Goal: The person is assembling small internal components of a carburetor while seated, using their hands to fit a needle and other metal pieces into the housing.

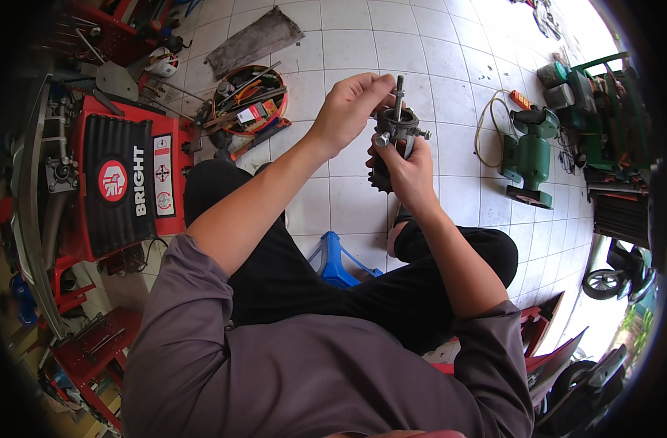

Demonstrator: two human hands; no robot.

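Observation:
My right hand (410,171) is wrapped round a dark metal mechanical part (397,125) with a round open top, bolts on its sides and a toothed edge at the bottom. It is held upright above the floor, in front of my knees. A threaded rod (400,95) with a nut on it stands up out of the open top. Just left of the rod, my left hand (351,109) is closed, with the thumb and fingers curled together close to the part's rim. What those fingers hold, if anything, is hidden.
A round red tub (284,109) of hand tools stands left on the tiled floor, before a grey mat (254,42). A red machine (129,182) is at far left. A green bench grinder (534,157) stands right with its cable. Between my legs is a blue stool (333,263).

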